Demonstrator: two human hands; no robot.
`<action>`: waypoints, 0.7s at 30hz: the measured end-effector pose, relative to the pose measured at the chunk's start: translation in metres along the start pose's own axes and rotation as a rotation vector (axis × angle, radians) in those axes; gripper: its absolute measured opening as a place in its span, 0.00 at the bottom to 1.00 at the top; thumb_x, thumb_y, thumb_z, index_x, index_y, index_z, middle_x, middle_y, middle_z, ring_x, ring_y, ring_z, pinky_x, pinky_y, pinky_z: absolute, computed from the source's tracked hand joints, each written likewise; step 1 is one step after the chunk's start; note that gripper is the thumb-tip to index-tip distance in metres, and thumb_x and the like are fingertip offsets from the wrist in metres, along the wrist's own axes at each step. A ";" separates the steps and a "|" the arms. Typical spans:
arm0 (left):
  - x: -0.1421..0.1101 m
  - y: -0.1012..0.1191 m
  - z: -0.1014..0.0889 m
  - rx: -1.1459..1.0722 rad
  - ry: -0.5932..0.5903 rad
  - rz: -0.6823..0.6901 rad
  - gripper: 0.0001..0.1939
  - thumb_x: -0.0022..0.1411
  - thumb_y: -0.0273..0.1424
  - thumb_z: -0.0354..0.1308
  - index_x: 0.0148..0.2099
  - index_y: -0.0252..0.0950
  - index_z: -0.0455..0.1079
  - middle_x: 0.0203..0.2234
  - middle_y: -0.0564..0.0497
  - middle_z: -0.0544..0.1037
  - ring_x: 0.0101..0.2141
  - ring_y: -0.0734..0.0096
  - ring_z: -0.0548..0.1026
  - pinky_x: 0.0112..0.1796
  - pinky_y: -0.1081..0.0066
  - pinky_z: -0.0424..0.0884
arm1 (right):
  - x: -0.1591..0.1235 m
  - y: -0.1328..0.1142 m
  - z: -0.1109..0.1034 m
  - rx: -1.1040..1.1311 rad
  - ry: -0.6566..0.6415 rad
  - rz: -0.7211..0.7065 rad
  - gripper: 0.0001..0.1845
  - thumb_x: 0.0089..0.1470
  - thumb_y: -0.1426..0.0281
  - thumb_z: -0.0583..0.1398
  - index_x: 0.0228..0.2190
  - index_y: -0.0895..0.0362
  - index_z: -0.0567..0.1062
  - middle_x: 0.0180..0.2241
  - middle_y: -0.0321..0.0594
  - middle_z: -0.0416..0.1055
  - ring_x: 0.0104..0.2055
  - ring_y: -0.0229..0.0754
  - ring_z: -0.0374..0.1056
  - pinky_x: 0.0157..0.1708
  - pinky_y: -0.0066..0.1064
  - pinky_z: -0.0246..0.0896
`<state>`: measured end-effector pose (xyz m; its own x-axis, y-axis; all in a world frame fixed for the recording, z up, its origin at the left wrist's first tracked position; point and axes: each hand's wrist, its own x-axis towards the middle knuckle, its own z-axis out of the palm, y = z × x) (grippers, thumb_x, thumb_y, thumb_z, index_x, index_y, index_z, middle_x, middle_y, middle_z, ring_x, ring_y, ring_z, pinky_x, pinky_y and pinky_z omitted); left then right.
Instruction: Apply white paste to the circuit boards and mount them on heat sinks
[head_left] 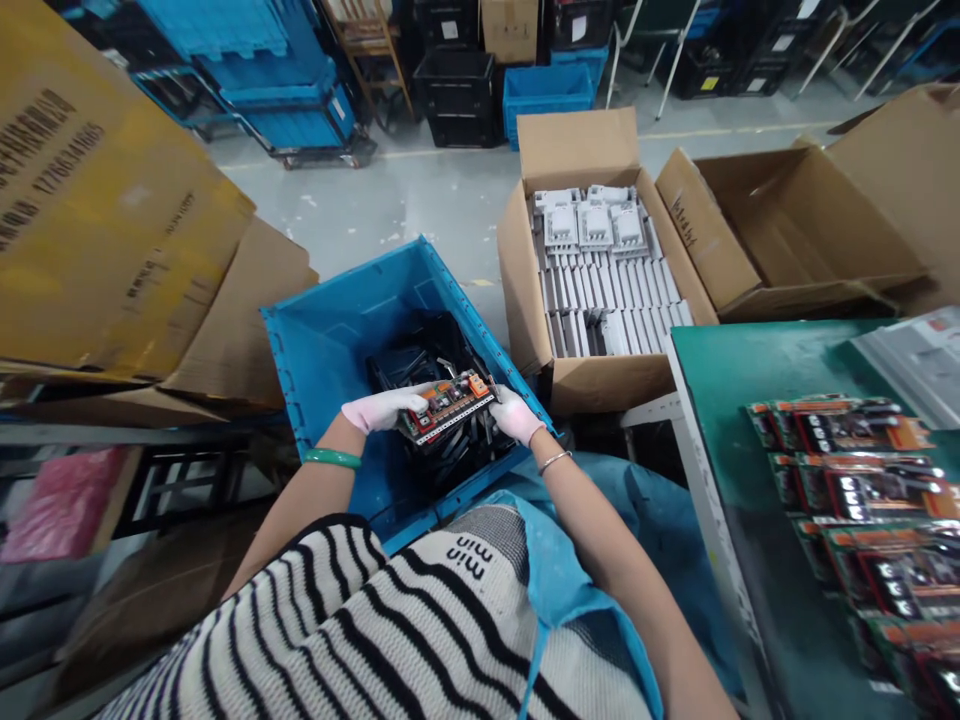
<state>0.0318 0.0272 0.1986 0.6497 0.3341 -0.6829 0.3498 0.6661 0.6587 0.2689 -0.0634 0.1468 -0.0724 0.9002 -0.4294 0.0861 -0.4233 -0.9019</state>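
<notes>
A circuit board (454,405) with orange and dark parts and a pale strip along its near edge is held level between my two gloved hands. My left hand (390,408), in a white glove, is closed on the board's left end. On the right end, my right hand (514,414), also gloved, grips the board with its fingers. Directly below is a blue plastic crate (337,330), with black parts (442,350) heaped inside it. The board hides some of that heap.
Right of the crate, a cardboard box (611,385) holds rows of grey-white housings (595,228). Another open carton (795,220) stands beyond. On the green table (727,370) lie several circuit boards (862,490). Large yellow-taped carton (97,220) at left.
</notes>
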 end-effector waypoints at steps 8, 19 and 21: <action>-0.013 0.008 -0.011 0.044 0.215 0.062 0.54 0.48 0.39 0.70 0.70 0.48 0.44 0.57 0.41 0.71 0.43 0.52 0.78 0.35 0.62 0.79 | 0.003 0.003 0.001 0.051 0.126 -0.070 0.18 0.53 0.74 0.56 0.46 0.54 0.73 0.39 0.38 0.76 0.40 0.40 0.72 0.48 0.32 0.68; 0.035 0.065 0.093 0.138 -0.014 0.590 0.54 0.45 0.43 0.73 0.69 0.43 0.50 0.63 0.42 0.63 0.61 0.43 0.62 0.56 0.56 0.69 | -0.060 -0.066 -0.048 0.302 0.525 -0.273 0.22 0.53 0.57 0.61 0.46 0.58 0.73 0.36 0.39 0.76 0.32 0.37 0.71 0.34 0.28 0.70; 0.050 0.088 0.130 0.204 -0.136 0.620 0.55 0.45 0.44 0.73 0.69 0.41 0.50 0.64 0.42 0.62 0.63 0.43 0.59 0.59 0.56 0.64 | -0.087 -0.077 -0.073 0.285 0.700 -0.356 0.19 0.52 0.59 0.62 0.44 0.57 0.74 0.38 0.39 0.76 0.39 0.41 0.72 0.41 0.31 0.70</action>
<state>0.1829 0.0157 0.2639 0.8466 0.5183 -0.1210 -0.0040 0.2335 0.9723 0.3411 -0.1018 0.2571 0.5943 0.8009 -0.0733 -0.0870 -0.0266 -0.9959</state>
